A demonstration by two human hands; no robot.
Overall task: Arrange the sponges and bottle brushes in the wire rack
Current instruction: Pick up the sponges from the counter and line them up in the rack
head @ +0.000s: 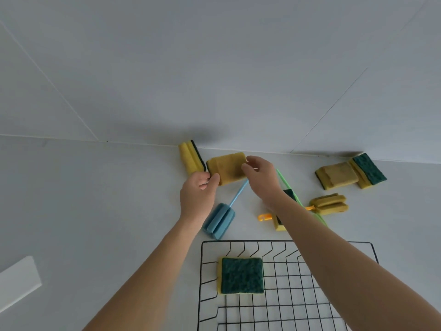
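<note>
A yellow sponge (229, 167) is held between both hands above the counter: my left hand (199, 191) pinches its left edge, my right hand (261, 175) its right edge. The black wire rack (286, 242) lies at the bottom centre with one green-topped sponge (242, 275) in its left part. A blue bottle brush (220, 223) lies just beyond the rack's far left corner. A yellow bottle brush (330, 203) with an orange handle and a green-handled brush (282, 179) lie partly under my right forearm. Another sponge (191, 158) stands on edge against the wall.
Two more sponges lie at the far right, one yellow side up (337, 175), one green side up (368, 170). A small sponge (280, 224) peeks out beside my right arm. A white wall (214, 68) rises behind the counter. A white block (19, 280) sits at the left edge.
</note>
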